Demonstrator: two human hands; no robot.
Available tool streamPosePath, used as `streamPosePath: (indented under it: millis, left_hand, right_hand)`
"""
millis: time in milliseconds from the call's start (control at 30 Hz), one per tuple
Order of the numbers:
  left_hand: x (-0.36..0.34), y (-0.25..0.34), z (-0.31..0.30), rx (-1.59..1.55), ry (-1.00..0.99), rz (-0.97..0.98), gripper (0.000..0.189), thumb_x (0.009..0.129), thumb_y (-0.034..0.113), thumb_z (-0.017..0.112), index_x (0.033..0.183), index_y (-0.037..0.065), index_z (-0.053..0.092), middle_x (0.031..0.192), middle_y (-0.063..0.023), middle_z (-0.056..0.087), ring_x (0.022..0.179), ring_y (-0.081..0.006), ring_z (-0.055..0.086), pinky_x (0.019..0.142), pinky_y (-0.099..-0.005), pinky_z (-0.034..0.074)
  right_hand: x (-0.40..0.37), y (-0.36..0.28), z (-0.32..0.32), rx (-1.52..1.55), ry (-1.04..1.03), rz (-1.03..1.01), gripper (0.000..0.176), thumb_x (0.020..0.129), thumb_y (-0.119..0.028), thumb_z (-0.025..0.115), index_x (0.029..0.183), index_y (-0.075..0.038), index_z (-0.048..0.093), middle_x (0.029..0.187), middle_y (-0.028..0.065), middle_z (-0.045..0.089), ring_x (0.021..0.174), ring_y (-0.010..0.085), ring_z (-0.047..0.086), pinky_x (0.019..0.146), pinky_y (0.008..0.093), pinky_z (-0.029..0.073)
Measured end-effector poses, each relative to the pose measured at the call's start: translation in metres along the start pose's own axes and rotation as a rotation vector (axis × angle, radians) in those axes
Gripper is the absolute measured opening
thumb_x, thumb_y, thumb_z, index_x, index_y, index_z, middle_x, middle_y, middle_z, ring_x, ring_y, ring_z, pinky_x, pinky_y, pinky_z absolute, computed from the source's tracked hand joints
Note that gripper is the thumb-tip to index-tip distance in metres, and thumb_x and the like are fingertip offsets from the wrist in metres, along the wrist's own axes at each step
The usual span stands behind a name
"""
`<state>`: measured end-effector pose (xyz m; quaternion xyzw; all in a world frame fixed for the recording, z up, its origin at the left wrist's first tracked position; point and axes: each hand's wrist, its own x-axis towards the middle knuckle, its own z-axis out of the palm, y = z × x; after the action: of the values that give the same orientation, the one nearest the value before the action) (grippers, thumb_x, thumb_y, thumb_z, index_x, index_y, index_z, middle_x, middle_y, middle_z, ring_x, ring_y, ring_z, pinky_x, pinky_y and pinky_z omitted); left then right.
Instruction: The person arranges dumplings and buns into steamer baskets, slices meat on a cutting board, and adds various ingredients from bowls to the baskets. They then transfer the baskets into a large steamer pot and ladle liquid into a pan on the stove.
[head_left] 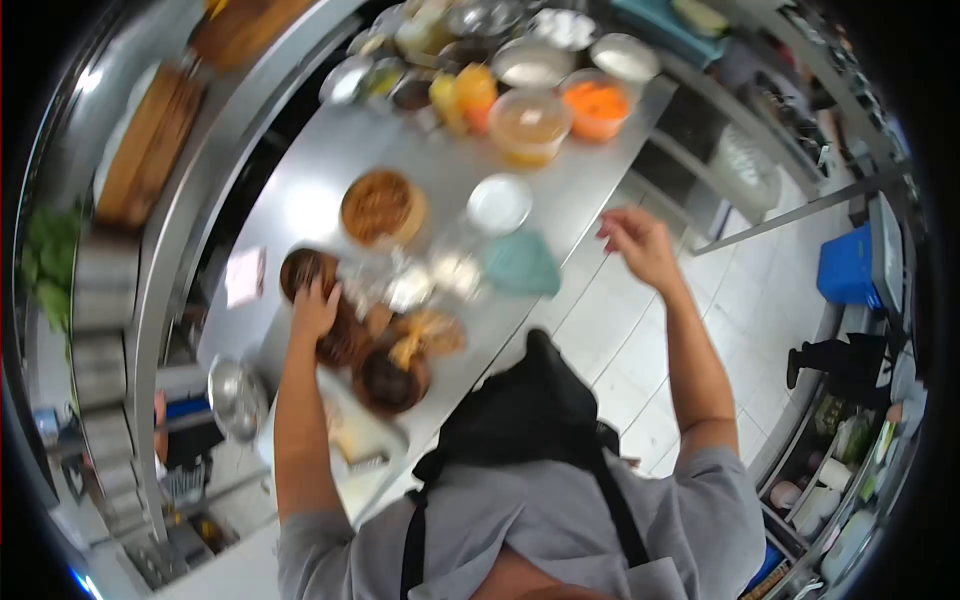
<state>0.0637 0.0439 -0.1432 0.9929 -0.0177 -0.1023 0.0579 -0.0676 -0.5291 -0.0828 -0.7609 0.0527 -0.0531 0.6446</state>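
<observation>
My left hand (317,309) is at the near rim of a brown bowl (308,268), its fingers stretched over the edge. Blur hides whether the fingertips hold anything inside. Close beside it are more brown bowls, one of them round and dark inside (390,382), and a yellowish-orange clump (425,335) I cannot make out. Clear plastic bags with white contents (410,287) lie to the right of that hand. My right hand (640,245) is raised past the table's right edge, fingers loosely bent and apart, nothing visible in them. Nearest to it is a folded teal cloth (522,264).
On the steel table (450,185) stand a container of brown food (382,208), a white bowl (499,205), a tub of liquid (530,127) and a tub of orange pieces (596,103). A cutting board with a knife (368,462) is near my left arm. A shelf (225,140) runs along the left.
</observation>
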Motion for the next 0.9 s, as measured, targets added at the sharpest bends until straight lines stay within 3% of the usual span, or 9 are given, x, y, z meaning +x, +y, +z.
streamPosePath:
  millis: [67, 100, 200, 300, 400, 600, 667, 800, 900]
  left_hand:
    - [-0.011, -0.01, 0.014, -0.091, 0.1, 0.04, 0.067, 0.094, 0.053, 0.049, 0.142, 0.006, 0.041, 0.138, -0.0375, 0.038, 0.129, -0.0509, 0.037, 0.109, -0.0537, 0.03]
    - [0.004, -0.048, 0.049, -0.036, 0.288, 0.292, 0.063, 0.095, 0.048, 0.051, 0.141, 0.007, 0.042, 0.135, -0.0373, 0.041, 0.126, -0.0515, 0.039, 0.107, -0.0543, 0.032]
    - [-0.014, -0.007, 0.035, -0.08, 0.243, -0.047, 0.054, 0.095, 0.043, 0.051, 0.137, 0.008, 0.047, 0.134, -0.0303, 0.042, 0.125, -0.0475, 0.041, 0.104, -0.0534, 0.035]
    - [-0.022, 0.008, 0.031, -0.086, 0.284, -0.09, 0.054, 0.094, 0.042, 0.052, 0.137, 0.009, 0.048, 0.134, -0.0279, 0.041, 0.125, -0.0456, 0.041, 0.105, -0.053, 0.034]
    - [-0.022, 0.009, 0.032, -0.071, 0.33, -0.121, 0.053, 0.094, 0.041, 0.053, 0.137, 0.011, 0.049, 0.134, -0.0267, 0.044, 0.127, -0.044, 0.041, 0.106, -0.0527, 0.032]
    - [-0.036, 0.025, 0.021, -0.197, 0.376, -0.078, 0.055, 0.093, 0.04, 0.057, 0.138, 0.011, 0.05, 0.137, -0.0258, 0.049, 0.129, -0.0389, 0.044, 0.107, -0.0527, 0.031]
    - [-0.052, 0.042, 0.007, -0.29, 0.462, -0.052, 0.052, 0.093, 0.034, 0.059, 0.138, 0.011, 0.05, 0.135, -0.0273, 0.05, 0.128, -0.0381, 0.046, 0.105, -0.05, 0.037]
    - [-0.08, 0.058, 0.0, -0.643, 0.73, -0.065, 0.047, 0.091, 0.015, 0.062, 0.133, -0.001, 0.052, 0.123, -0.0255, 0.061, 0.112, -0.0359, 0.06, 0.095, -0.0417, 0.047]
    - [-0.098, 0.071, -0.006, -0.793, 0.828, -0.228, 0.042, 0.092, 0.013, 0.062, 0.129, -0.006, 0.054, 0.12, -0.0208, 0.064, 0.107, -0.0287, 0.063, 0.095, -0.0388, 0.047]
  right_hand:
    - [0.022, 0.003, -0.028, 0.04, 0.058, 0.008, 0.016, 0.094, -0.004, 0.056, 0.106, 0.003, 0.062, 0.086, 0.0079, 0.067, 0.08, 0.013, 0.066, 0.063, 0.0265, 0.055]
    - [0.033, -0.004, -0.035, 0.066, 0.098, -0.048, 0.015, 0.094, -0.004, 0.056, 0.105, 0.004, 0.063, 0.084, 0.0073, 0.067, 0.078, 0.0123, 0.066, 0.063, 0.026, 0.054]
    - [0.094, -0.069, -0.072, -0.202, 0.264, -0.346, 0.013, 0.093, -0.006, 0.059, 0.099, 0.004, 0.064, 0.078, 0.0056, 0.067, 0.073, 0.0098, 0.065, 0.064, 0.0248, 0.053]
    - [0.17, -0.16, -0.097, -0.189, 0.542, -0.723, 0.012, 0.09, -0.009, 0.063, 0.097, 0.0, 0.068, 0.078, 0.0068, 0.069, 0.071, 0.0097, 0.065, 0.064, 0.0251, 0.052]
    - [0.256, -0.247, -0.117, -0.281, 0.667, -0.927, 0.016, 0.087, -0.017, 0.064, 0.095, -0.003, 0.069, 0.082, 0.0121, 0.071, 0.074, 0.0209, 0.07, 0.069, 0.0314, 0.053]
    - [0.401, -0.332, -0.132, -0.589, 0.787, -0.859, 0.02, 0.082, -0.018, 0.061, 0.095, -0.007, 0.072, 0.091, 0.0159, 0.071, 0.09, 0.0341, 0.069, 0.082, 0.0404, 0.053]
    - [0.432, -0.348, -0.137, -0.686, 0.711, -0.625, 0.024, 0.079, -0.018, 0.062, 0.097, -0.007, 0.072, 0.098, 0.0192, 0.07, 0.099, 0.0366, 0.066, 0.087, 0.0421, 0.052]
    - [0.496, -0.37, -0.148, -0.792, 0.629, -0.663, 0.028, 0.077, -0.021, 0.064, 0.099, -0.005, 0.072, 0.102, 0.0218, 0.069, 0.102, 0.0378, 0.065, 0.089, 0.0409, 0.052]
    - [0.533, -0.386, -0.148, -1.343, 0.292, -0.473, 0.036, 0.078, -0.026, 0.064, 0.105, -0.004, 0.072, 0.111, 0.0222, 0.067, 0.109, 0.0374, 0.063, 0.094, 0.0425, 0.049]
